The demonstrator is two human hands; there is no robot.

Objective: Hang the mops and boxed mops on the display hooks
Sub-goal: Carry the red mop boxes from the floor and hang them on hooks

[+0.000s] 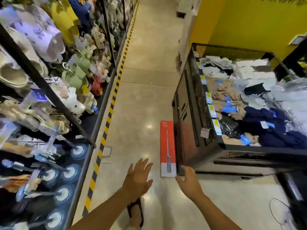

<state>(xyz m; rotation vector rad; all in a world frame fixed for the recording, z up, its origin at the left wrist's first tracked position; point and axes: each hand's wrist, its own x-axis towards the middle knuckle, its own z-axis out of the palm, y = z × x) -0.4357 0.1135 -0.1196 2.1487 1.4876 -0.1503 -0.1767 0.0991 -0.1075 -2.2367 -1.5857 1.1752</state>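
A long red and white boxed mop [167, 146] lies on the aisle floor against the side of a dark display bin [186, 127]. My right hand [188, 181] hovers just below the box's near end, fingers apart, holding nothing. My left hand [138, 177] is spread open to the left of the box, also holding nothing. On the left rack, several round blue and white mop heads [66, 175] hang on the display hooks at the lower left.
The left shelving rack [101, 113] carries slippers and plush goods, with a yellow-black striped strip [108, 122] along its base. The dark bin on the right is full of folded clothing [265, 123]. A yellow wall [249, 22] stands behind it. My sandalled foot [135, 211] is below my hands.
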